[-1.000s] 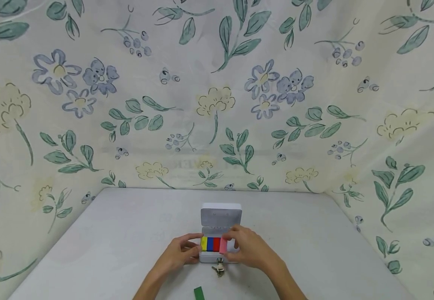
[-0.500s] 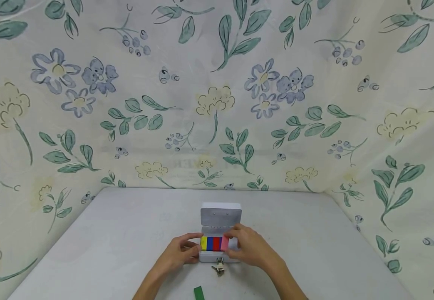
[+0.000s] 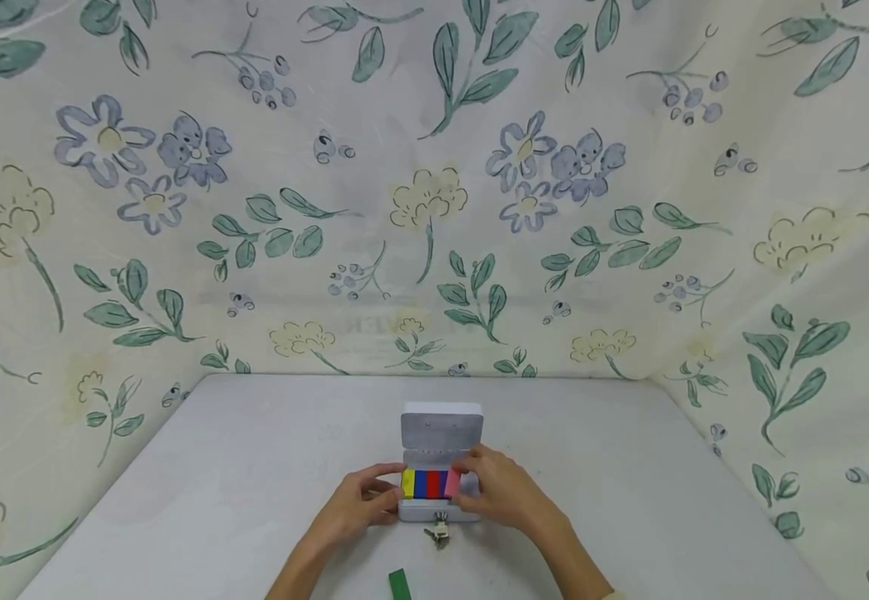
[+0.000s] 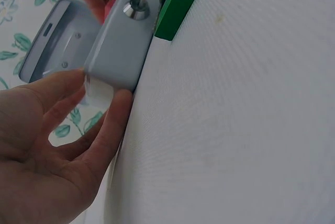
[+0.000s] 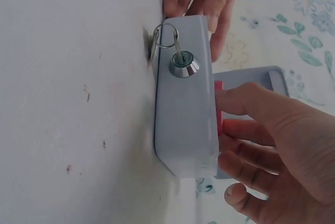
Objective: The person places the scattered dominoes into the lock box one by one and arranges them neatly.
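Note:
A small grey metal cash box (image 3: 417,511) stands with its lid (image 3: 441,431) raised. Inside, a yellow block (image 3: 407,484), a blue block (image 3: 421,484) and a red block (image 3: 433,484) lie side by side, with a narrow purple strip (image 3: 445,482) after them. At the right end of this row, my right hand (image 3: 507,492) pinches a pink block (image 3: 453,482) between thumb and fingers. My left hand (image 3: 357,505) grips the left end of the box, one digit at its upper edge and a finger low on the corner (image 4: 123,98).
Keys on a ring (image 3: 440,533) hang from the lock (image 5: 184,64) on the front of the box. A green block (image 3: 399,585) lies on the white table (image 3: 254,467) nearer the person. Floral cloth (image 3: 434,208) surrounds the back and sides.
The pink block and the right fingers have shifted slightly to the right. A purple strip now shows between the red and pink blocks. The left hand keeps its place.

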A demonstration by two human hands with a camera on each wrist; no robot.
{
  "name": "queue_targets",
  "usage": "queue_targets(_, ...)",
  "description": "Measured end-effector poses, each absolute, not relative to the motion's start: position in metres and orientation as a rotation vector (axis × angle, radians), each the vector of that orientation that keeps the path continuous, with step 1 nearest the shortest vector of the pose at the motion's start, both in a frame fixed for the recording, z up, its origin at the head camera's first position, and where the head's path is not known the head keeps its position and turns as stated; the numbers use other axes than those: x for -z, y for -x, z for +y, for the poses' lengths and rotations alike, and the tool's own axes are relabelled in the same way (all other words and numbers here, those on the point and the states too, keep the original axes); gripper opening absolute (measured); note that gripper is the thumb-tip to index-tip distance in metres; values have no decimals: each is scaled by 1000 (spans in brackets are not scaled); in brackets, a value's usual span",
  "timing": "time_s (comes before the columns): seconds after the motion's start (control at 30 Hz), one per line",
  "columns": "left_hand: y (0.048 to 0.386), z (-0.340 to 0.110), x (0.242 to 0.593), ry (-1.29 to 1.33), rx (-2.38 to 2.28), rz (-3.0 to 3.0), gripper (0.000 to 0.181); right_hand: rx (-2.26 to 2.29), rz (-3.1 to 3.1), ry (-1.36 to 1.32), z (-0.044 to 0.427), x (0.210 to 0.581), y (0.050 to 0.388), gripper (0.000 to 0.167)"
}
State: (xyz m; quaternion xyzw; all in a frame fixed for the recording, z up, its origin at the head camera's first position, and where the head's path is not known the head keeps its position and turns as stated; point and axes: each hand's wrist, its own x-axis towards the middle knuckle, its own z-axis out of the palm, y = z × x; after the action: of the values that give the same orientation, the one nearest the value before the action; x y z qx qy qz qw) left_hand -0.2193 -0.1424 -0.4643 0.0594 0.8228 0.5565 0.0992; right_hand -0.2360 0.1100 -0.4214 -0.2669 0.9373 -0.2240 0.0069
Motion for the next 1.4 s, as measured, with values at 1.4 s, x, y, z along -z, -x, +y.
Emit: queue_targets(1.4,219,-142,466,-191,-1684,2406,48,587,2939,702,103,433,246,46)
